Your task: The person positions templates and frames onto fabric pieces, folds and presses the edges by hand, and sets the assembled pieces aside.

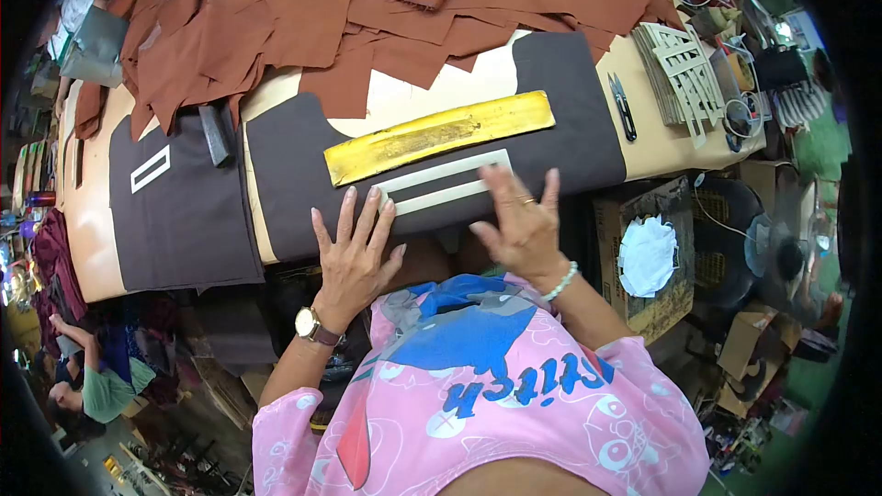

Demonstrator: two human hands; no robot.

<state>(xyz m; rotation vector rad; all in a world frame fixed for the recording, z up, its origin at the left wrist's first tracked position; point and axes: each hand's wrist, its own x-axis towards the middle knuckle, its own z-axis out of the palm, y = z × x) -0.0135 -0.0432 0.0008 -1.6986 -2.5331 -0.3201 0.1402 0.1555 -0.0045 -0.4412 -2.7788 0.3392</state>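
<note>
A pale rectangular frame-shaped template (439, 172) lies on a dark fabric panel (574, 119) at the table's near edge. My left hand (354, 253), wearing a watch, rests with fingers spread on the fabric, fingertips at the template's left end. Over the right end is my right hand (525, 225), its fingers apart and slightly blurred; whether it presses on the template I cannot tell. Just beyond the template lies a long yellow bar (441, 135) with a dark smudge along its middle.
Brown fabric pieces (276, 9) are heaped across the far side. To the left, another dark panel (175, 230) bears a smaller frame template (152, 180) and a dark metal block (216, 133). Thread snips (623, 108) and stacked card patterns (675, 78) lie right. A person (110, 381) sits lower left.
</note>
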